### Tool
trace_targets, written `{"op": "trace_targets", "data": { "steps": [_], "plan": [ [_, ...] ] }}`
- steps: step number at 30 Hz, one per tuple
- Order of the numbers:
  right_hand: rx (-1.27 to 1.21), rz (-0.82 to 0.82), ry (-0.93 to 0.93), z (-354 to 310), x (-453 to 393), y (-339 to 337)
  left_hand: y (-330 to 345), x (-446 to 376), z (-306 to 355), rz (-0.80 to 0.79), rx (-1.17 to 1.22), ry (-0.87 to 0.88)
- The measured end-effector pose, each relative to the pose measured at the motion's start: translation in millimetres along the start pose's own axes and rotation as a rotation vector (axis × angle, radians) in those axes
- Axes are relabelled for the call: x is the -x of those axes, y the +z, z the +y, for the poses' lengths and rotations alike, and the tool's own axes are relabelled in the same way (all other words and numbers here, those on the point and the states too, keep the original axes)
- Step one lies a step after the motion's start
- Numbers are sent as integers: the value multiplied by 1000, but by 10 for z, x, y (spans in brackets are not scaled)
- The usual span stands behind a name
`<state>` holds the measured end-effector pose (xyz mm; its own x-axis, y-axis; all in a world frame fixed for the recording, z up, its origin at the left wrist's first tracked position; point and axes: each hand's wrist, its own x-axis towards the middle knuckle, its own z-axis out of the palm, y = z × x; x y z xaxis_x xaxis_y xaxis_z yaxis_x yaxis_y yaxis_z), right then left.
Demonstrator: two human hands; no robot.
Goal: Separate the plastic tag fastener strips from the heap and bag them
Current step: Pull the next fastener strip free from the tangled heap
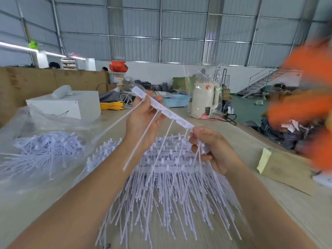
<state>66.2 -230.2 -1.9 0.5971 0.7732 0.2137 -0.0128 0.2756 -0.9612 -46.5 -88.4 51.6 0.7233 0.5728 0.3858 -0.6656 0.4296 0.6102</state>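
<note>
Bench (224, 133): heap (161, 186) of white fastener strips at centre, tails fanned toward viewer. Clear bag (41, 153) left of heap, loose fasteners inside, mouth not discernible.

Strip (162, 107) held above heap, header bar long axis running upper-left to lower-right, tails hanging down-left.

Left hand (143, 119): grip curled round upper part of bar. Right hand (212, 150): fingertips pinching lower end of bar plus several tails. Left hand nearer bag.

Right edge: orange blur (305, 97), unidentifiable. Tail count on strip unclear; motion blur.
</note>
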Motion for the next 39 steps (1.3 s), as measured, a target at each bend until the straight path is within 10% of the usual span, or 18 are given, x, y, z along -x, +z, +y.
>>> {"op": "trace_targets", "data": {
  "steps": [5,12,19,31,39],
  "plan": [
    [-9,41,72,-32,10,-142,-445,31,182,-217,-579,-45],
    [241,3,147,33,25,-63,-525,-122,525,-51,-813,16],
    [286,-1,138,84,21,5,-189,145,-158,-729,-2113,401],
    [377,41,73,133,7,17,-265,105,-332,-722,-2152,426],
    [673,84,-195,128,0,84,-243,49,-250,-552,-1647,-59]
  ]
}}
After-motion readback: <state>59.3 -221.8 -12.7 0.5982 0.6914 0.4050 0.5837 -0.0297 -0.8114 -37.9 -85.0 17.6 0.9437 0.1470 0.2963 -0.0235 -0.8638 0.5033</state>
